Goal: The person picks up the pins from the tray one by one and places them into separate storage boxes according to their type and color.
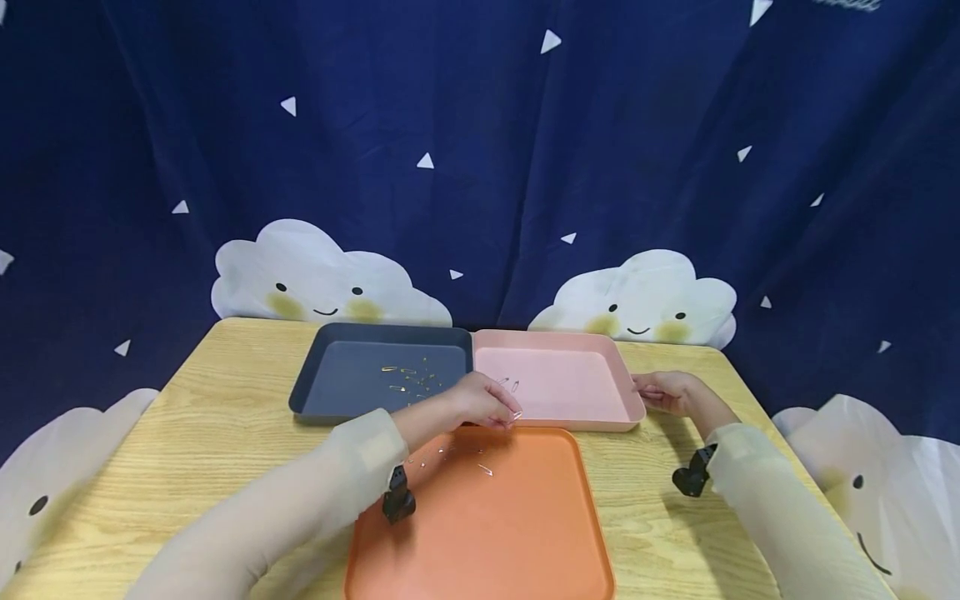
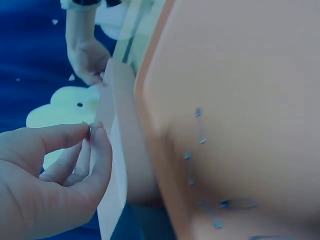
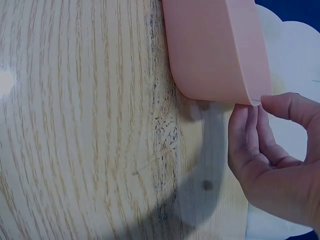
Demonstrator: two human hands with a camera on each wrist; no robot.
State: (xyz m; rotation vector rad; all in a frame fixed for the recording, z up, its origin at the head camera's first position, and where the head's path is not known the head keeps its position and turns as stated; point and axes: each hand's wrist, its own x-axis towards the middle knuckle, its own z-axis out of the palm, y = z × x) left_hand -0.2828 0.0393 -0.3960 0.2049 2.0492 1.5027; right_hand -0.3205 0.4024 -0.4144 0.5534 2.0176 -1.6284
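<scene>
My left hand is over the near left corner of the pink tray, thumb and fingertips pinched together on a pin. The pin is just above the pink tray's near rim; its visible part sticks out past my fingertips, slanting to the right and slightly away from me. My fingers hide the rest, so I cannot tell which end is the clasp. My right hand is at the pink tray's right side, well apart from my left, with the thumb and fingers clamped on the wall's rim.

Two silver pins lie inside the pink tray, near its left wall; the right one's long axis runs mostly away from me, leaning a little right. In front of the pink tray is the orange tray, with several loose pins near its far left part. The nearest of these slants from far left to near right.

Left of the pink tray, right beside it, the dark tray holds gold pins; the leftmost lies roughly along the tray's length. The table is under all three, and behind the pink tray hangs a blue curtain.
</scene>
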